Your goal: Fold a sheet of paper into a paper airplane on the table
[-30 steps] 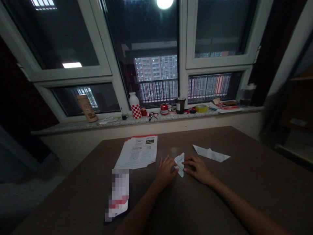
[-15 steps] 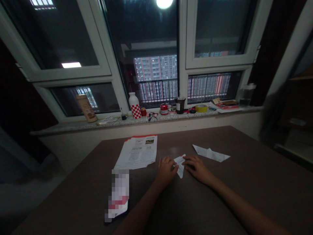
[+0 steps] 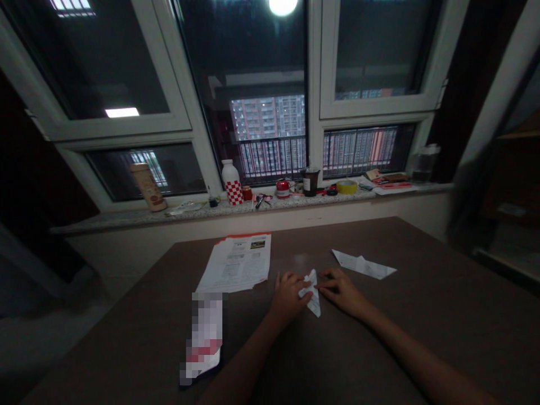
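Note:
A small piece of folded white paper [image 3: 314, 304] with printed marks lies on the brown table [image 3: 363, 349], pointed at its near end. My left hand [image 3: 290, 293] holds it down from the left, with thumb and fingertips on top of it. At its right edge, the thumb and index finger of my right hand [image 3: 341, 291] are pinched together on the paper. Fingers cover part of the folds. Beyond my right hand lies a separate folded paper strip [image 3: 365, 266] with a small peak in its middle, touched by neither hand.
A stack of printed sheets [image 3: 238, 264] lies at the left back of the table. Nearer me is a phone [image 3: 206, 337], its screen blurred out. Along the windowsill [image 3: 198, 211] stand a checkered bottle [image 3: 232, 183], a tan tumbler [image 3: 147, 187], a dark cup [image 3: 310, 183] and yellow tape [image 3: 346, 187].
The folded paper has turned and shifted slightly towards me, and looks narrower. My right fingers have drawn together at its right edge. My left hand has barely moved.

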A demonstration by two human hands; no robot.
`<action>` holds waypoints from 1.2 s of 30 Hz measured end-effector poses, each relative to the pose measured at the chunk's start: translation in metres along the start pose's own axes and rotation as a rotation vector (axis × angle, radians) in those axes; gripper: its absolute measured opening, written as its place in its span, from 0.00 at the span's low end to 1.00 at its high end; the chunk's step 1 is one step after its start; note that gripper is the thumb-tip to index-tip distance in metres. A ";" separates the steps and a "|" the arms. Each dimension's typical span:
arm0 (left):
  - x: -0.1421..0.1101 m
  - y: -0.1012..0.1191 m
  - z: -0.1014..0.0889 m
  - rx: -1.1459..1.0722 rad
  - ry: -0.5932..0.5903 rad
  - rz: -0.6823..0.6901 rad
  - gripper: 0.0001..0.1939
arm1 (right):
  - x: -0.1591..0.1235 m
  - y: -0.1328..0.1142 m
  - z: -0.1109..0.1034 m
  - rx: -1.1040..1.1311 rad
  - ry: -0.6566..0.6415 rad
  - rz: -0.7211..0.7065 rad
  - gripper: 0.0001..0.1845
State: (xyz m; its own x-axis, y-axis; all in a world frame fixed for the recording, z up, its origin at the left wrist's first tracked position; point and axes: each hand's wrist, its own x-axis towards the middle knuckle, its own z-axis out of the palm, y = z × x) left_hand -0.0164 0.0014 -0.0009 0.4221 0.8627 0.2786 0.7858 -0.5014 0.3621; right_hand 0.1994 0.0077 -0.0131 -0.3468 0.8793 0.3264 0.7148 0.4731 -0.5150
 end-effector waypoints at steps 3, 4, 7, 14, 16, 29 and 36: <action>-0.001 0.001 0.000 0.006 0.015 0.018 0.15 | 0.000 0.001 0.000 -0.001 -0.013 0.009 0.11; -0.001 0.002 0.000 0.008 0.008 0.018 0.15 | 0.000 0.001 0.001 0.000 -0.011 0.016 0.11; -0.001 0.002 -0.003 0.017 -0.030 -0.002 0.16 | 0.000 0.001 0.002 -0.003 -0.004 0.034 0.11; -0.002 0.000 -0.003 0.025 -0.075 -0.003 0.19 | 0.005 0.001 0.005 -0.105 0.021 0.042 0.13; -0.001 -0.001 -0.001 0.022 -0.072 -0.006 0.19 | 0.007 -0.001 0.005 -0.140 0.030 0.040 0.14; -0.002 0.000 -0.004 0.058 -0.100 -0.016 0.21 | 0.013 -0.014 0.011 -0.404 0.044 0.095 0.17; -0.001 0.000 -0.003 0.038 -0.094 -0.020 0.19 | 0.015 -0.008 0.011 -0.409 0.062 0.123 0.16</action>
State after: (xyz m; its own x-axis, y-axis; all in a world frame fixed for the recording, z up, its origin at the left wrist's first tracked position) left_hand -0.0181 0.0000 0.0016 0.4452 0.8759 0.1859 0.8103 -0.4825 0.3326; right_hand 0.1820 0.0174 -0.0124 -0.2157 0.9171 0.3354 0.9349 0.2931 -0.2002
